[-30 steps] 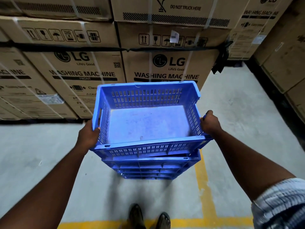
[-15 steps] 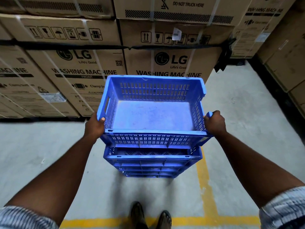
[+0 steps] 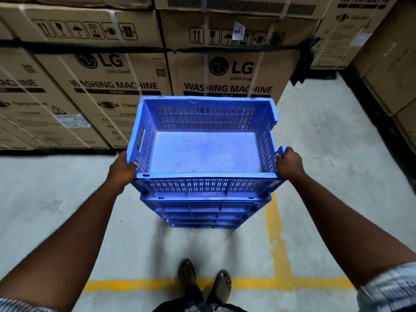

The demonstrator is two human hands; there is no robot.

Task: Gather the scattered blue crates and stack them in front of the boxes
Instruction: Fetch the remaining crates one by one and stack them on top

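A blue crate with slotted walls and an empty, scuffed bottom is being held from above, seen from a head-worn camera looking down. The crate is being gripped at its two short ends: the left hand is being wrapped over the rim of the left end, near the closer corner, and the right hand is being closed around the rim of the right end, also near the closer corner. The hands are being kept well apart, with the crate between them, and both bare forearms are being stretched forward from striped sleeves.

The held crate is being shown directly above a stack of blue crates standing on the floor; whether its base is touching the top of the stack cannot be told. The stack is being shown just in front of a wall of brown cardboard boxes printed with "LG" and "WASHING MACHINE", bound with pale straps and a dark band. More boxes are being shown at the right edge.

The grey concrete floor is being crossed by yellow painted lines, one running beside the stack on its right, another across the bottom. Two feet in dark sandals are being shown on that lower line.
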